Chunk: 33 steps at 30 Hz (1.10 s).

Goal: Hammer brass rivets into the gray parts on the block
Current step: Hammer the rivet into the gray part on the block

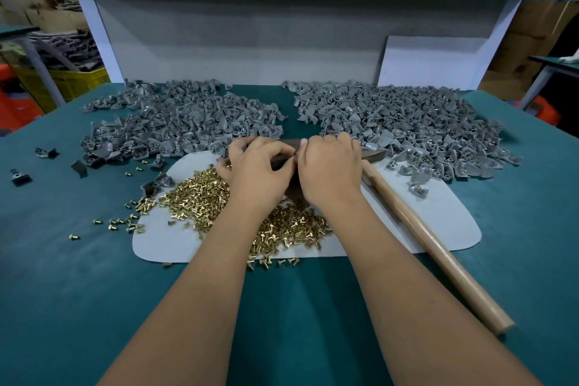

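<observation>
My left hand (258,166) and my right hand (329,166) sit side by side over a dark block (289,150) at the table's centre, fingers curled down onto its top. What the fingertips pinch is hidden. A heap of brass rivets (200,194) lies on a white mat (163,244) under and left of my wrists. Two big piles of gray parts spread behind: the left pile (181,122) and the right pile (407,125), the right one showing brass here and there. A hammer with a wooden handle (438,251) lies on the mat right of my right hand.
Stray rivets (119,222) and a few dark parts (47,153) are scattered on the green table (62,291) to the left. A white shelf frame (94,31) and back panel stand behind the piles. A yellow crate (78,78) sits off the table, far left.
</observation>
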Available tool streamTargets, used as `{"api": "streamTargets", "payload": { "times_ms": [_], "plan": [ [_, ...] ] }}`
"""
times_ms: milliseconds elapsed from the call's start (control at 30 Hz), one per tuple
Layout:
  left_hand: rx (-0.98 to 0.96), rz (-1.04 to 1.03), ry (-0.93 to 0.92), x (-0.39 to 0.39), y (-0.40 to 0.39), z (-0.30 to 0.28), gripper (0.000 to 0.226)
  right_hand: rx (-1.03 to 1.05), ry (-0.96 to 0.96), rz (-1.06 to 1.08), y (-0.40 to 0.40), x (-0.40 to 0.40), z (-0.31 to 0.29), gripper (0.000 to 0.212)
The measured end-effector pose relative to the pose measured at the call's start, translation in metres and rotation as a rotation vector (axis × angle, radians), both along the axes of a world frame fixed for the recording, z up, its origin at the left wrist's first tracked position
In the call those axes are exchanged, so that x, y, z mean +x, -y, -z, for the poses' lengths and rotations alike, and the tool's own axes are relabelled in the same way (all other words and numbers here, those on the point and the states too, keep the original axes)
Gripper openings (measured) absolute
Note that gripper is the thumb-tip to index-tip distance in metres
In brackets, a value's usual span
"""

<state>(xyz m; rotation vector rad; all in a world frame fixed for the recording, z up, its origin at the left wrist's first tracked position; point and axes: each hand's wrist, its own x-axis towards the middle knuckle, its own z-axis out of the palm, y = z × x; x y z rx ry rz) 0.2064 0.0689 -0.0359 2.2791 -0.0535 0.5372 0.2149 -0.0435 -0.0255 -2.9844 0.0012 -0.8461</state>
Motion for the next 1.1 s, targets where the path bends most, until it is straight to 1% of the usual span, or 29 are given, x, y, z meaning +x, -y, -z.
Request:
{"api": "streamTargets", "payload": {
  "times_ms": [167, 333, 567, 733, 800, 833, 900, 933, 967, 1000, 1033, 1100],
  "plan": [
    [-0.029, 0.013, -0.005, 0.002, -0.002, 0.001, 0.008, -0.008, -0.010, 0.004, -0.003, 0.001, 0.002, 0.042],
    [-0.026, -0.002, -0.036, 0.002, 0.000, -0.001, 0.013, 0.001, -0.022, 0.008, -0.004, 0.002, 0.004, 0.041],
    [-0.030, -0.011, -0.047, -0.003, 0.002, -0.003, 0.014, 0.020, -0.027, 0.010, -0.005, 0.002, 0.005, 0.040],
    [-0.005, -0.023, -0.042, -0.003, 0.002, -0.003, 0.008, 0.022, -0.047, -0.017, 0.000, 0.000, 0.000, 0.044],
    [-0.013, -0.009, -0.038, -0.003, 0.002, -0.003, 0.006, 0.090, -0.092, -0.053, 0.004, -0.001, -0.005, 0.045],
    [-0.017, -0.002, -0.038, -0.003, 0.002, -0.003, 0.007, 0.158, -0.119, -0.089, 0.007, -0.002, -0.008, 0.046],
    [-0.029, -0.003, -0.043, -0.004, 0.001, -0.004, 0.007, 0.397, -0.189, -0.168, 0.016, -0.006, -0.015, 0.046],
    [-0.044, -0.007, -0.047, -0.004, 0.000, -0.004, 0.007, 0.532, -0.198, -0.171, 0.021, -0.008, -0.019, 0.046],
    [-0.064, -0.009, -0.051, -0.003, -0.001, -0.004, 0.008, 0.585, -0.180, -0.127, 0.029, -0.010, -0.022, 0.045],
    [-0.084, -0.008, -0.056, -0.003, -0.002, -0.004, 0.009, 0.543, -0.162, -0.057, 0.037, -0.013, -0.026, 0.043],
    [-0.098, -0.007, -0.062, -0.002, -0.002, -0.005, 0.010, 0.436, -0.161, 0.031, 0.046, -0.016, -0.029, 0.039],
    [-0.095, -0.013, -0.067, -0.002, -0.003, -0.004, 0.010, 0.235, -0.275, 0.210, 0.059, -0.022, -0.031, 0.025]
  ]
}}
